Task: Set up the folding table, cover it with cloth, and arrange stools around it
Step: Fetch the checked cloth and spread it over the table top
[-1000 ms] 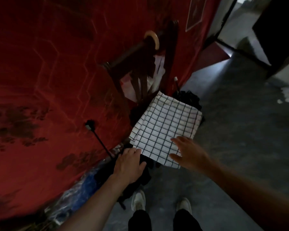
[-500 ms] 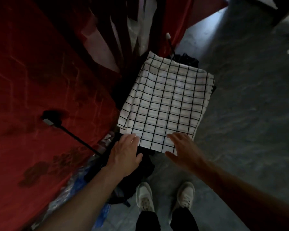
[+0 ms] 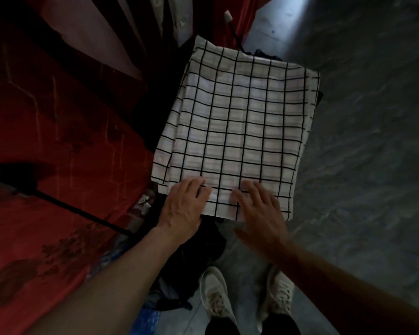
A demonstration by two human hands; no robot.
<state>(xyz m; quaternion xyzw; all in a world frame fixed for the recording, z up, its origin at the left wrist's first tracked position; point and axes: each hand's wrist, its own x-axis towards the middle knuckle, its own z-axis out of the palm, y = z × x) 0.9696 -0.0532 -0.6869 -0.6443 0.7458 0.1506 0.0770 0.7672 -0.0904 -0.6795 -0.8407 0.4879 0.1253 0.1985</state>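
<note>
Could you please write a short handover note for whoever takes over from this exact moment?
Left hand: fingers flat on the near edge of the folded checked cloth, no grip yet.
Right hand: open, fingers spread on the same near edge.
The cloth lies folded on a dark pile beside the red wall.
No folding table or stools in view.
Done: cloth reached.
Left: lift the cloth, set up the table, cover it, place the stools.
</note>
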